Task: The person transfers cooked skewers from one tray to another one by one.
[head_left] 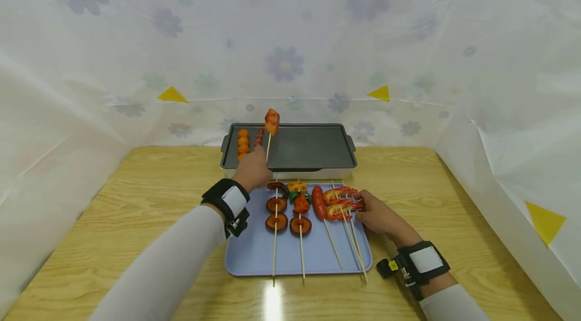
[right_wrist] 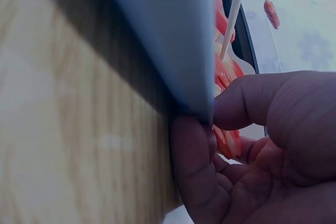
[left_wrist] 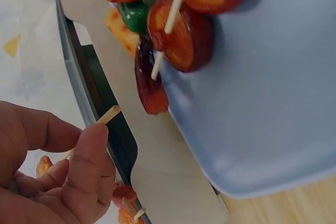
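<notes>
The grill point(head_left: 313, 145) stands on the table point(head_left: 159, 205), just behind the tray point(head_left: 254, 256), with balls point(head_left: 243, 142) and meat point(head_left: 259, 137) at its left end (the balls are farthest left). On the tray, mushrooms point(head_left: 281, 222) lie to the left, the sausage point(head_left: 318, 203) lies right of them, and the shrimp point(head_left: 338, 211) are farthest right, beside the right hand point(head_left: 379, 217).

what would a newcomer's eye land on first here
Probably the glossy orange-brown food piece on a thin wooden skewer, raised over the dark rectangular griddle in the grip of the left hand. Next, the bright red-orange prawn skewers on the right of the pale blue rectangular tray, whose edge the right hand pinches.
</notes>
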A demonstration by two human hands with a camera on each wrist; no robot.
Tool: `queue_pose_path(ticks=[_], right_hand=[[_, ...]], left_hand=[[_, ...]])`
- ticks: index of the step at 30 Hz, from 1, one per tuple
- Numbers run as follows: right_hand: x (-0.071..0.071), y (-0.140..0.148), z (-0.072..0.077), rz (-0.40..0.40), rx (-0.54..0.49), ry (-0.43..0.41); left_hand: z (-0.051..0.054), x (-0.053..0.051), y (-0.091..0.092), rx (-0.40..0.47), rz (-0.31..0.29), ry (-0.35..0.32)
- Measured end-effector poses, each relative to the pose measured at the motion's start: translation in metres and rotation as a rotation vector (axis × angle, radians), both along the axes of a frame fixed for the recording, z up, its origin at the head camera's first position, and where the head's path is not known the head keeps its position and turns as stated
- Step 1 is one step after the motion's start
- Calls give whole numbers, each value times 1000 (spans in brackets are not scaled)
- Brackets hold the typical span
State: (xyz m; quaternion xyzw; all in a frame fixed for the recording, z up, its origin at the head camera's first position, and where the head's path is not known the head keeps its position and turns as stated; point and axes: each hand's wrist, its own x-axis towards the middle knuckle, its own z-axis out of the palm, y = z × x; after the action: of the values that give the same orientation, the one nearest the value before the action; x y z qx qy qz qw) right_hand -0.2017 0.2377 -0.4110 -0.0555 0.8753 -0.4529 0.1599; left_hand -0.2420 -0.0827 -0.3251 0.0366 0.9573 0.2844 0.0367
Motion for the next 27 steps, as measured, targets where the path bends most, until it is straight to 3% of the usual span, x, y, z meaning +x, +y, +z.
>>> queue_pose_path(ticks=[9,17,22,27], right_hand=[[-1,-1,-4,3,-12,5],[-2,0,-3,2,-3,10],[-5,1,-4,15,16,32],[-7,2,-6,31,31,53]], left_hand=[[-11,6,-1,157,35,-50],[-9,11,-10,274,68,-51],[-5,20,-12,269,60,2],[-7,30,-10,267,70,9]])
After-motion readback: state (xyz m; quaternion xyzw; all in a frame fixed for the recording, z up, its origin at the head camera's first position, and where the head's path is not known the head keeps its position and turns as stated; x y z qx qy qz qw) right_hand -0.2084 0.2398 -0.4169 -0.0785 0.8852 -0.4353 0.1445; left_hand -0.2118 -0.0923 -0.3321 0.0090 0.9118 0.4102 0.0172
